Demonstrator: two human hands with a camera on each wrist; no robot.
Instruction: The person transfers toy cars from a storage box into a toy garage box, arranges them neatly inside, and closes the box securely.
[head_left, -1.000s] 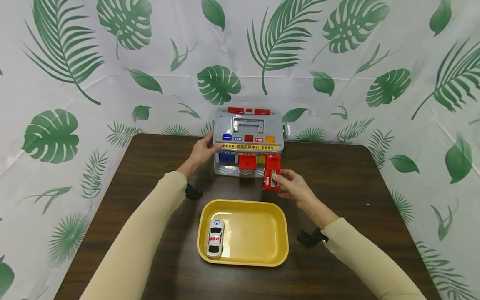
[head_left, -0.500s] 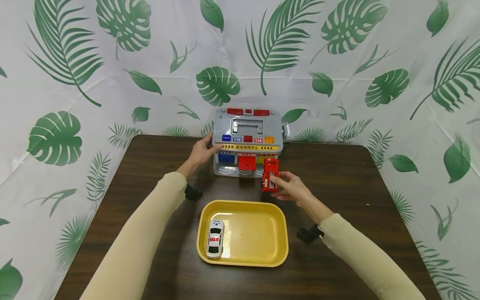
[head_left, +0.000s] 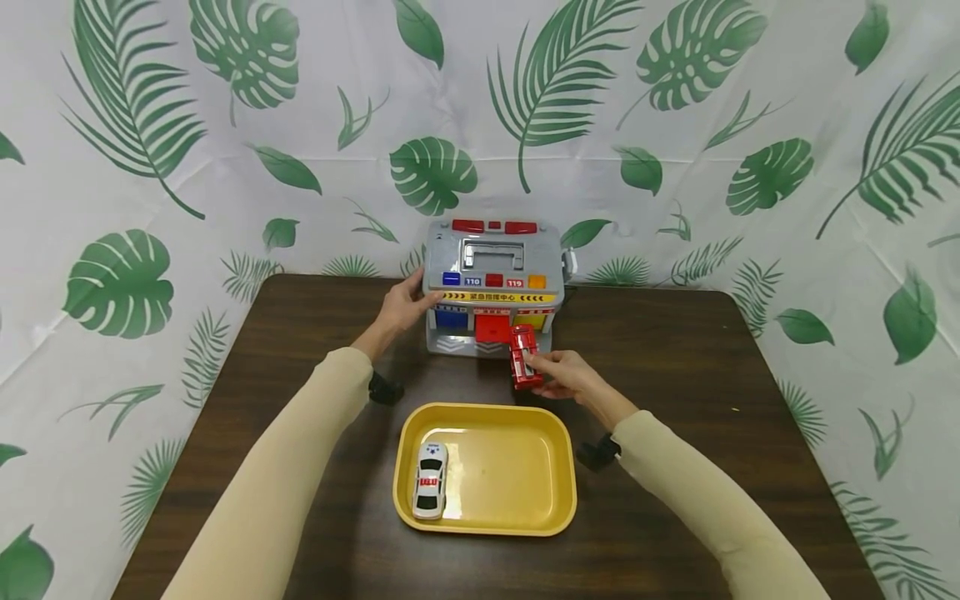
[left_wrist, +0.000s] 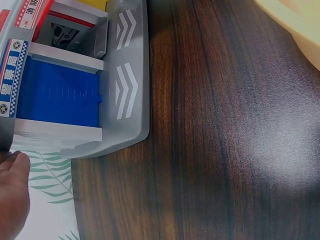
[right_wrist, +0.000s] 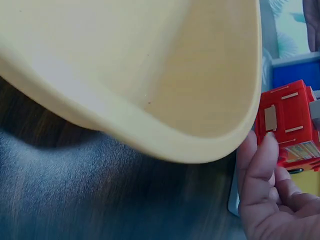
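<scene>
At the back of the table stands a grey toy rescue station (head_left: pixel 495 275) with blue, red and yellow garage doors. The left wrist view shows the blue door (left_wrist: pixel 60 92) down and the middle bay (left_wrist: pixel 70 32) uncovered, its inside visible. My left hand (head_left: pixel 402 307) holds the station's left side, thumb over the front edge and fingers partly hidden behind. My right hand (head_left: pixel 567 375) pinches a red toy fire truck (head_left: pixel 525 358) between thumb and fingers. The truck is tilted slightly, in front of the red and yellow doors (head_left: pixel 530 321).
A yellow tray (head_left: pixel 517 527) lies in front of the station, with a white toy police car (head_left: pixel 431 482) along its left side. The dark wooden table (head_left: pixel 660 358) ends at a leaf-print cloth (head_left: pixel 322 208) behind it.
My right hand has moved the fire truck left and a little towards me, from the yellow door's side towards the red one, and tilted it. My left hand stays on the station.
</scene>
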